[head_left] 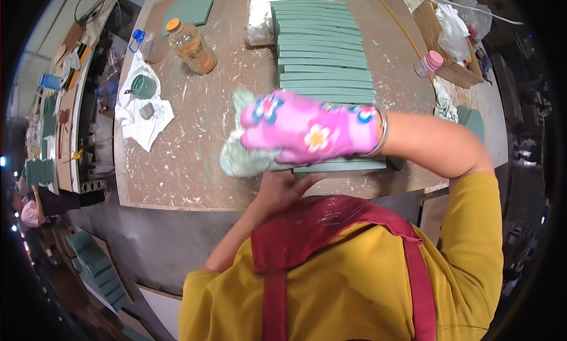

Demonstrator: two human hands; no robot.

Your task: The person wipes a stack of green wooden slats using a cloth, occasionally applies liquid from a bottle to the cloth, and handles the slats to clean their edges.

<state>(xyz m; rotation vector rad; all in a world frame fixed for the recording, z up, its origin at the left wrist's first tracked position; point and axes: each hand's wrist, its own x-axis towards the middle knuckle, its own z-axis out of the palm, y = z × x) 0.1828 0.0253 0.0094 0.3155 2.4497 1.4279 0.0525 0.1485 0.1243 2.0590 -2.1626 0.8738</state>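
Note:
My right hand point(307, 128), in a pink flowered glove, reaches in from the right across the near end of a long row of flat green slabs point(322, 51). A pale green cloth point(245, 161), slightly blurred, is bunched in its fingers and hangs over the slabs' left ends. Below the cloth is my bare left hand point(284, 187), close against the nearest slab point(348, 165). Its thumb points right along that slab's near side, while the glove and cloth hide its fingers. The slabs stand closely packed, one behind another, running away from me.
Left on the worktable point(177, 175) are an orange-capped bottle point(194, 49), a blue-capped bottle point(147, 47) and a white cloth point(142, 119) under a green coil. At right stand a pink-lidded jar point(428, 63) and a wooden box point(452, 51). Another person point(38, 208) is far left.

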